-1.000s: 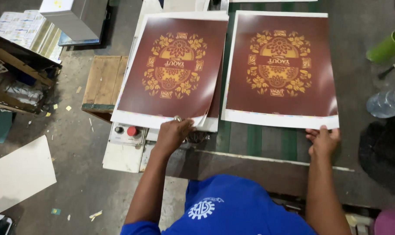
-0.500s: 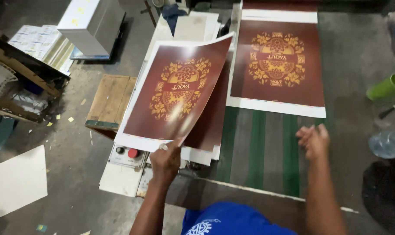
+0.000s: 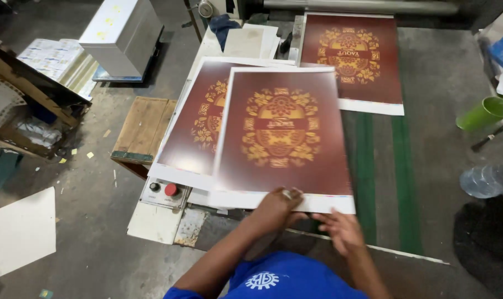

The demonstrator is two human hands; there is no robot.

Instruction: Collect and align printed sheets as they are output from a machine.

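Holding: left hand pinches the near white edge of the top printed sheet, thumb and fingers closed on the margin; a ring shows on one finger.
Right hand: right hand sits just beside that same edge, fingers loosely spread, touching or almost touching the sheet's underside; I cannot tell which.
Sheet: maroon with a gold ornament, lying slightly askew over a second printed sheet of the same kind, on the left part of the table.
Further off: a third sheet lies flat near the far end, well apart from the hands.
Nearby: a red button on a control box at the table's left corner, a green cup and a clear bottle on the right.
Risk: held by one edge, the sheet could sag and crease, I judge, or scuff the print below.
Risk two: the bottle, if tipped, could wet the paper.
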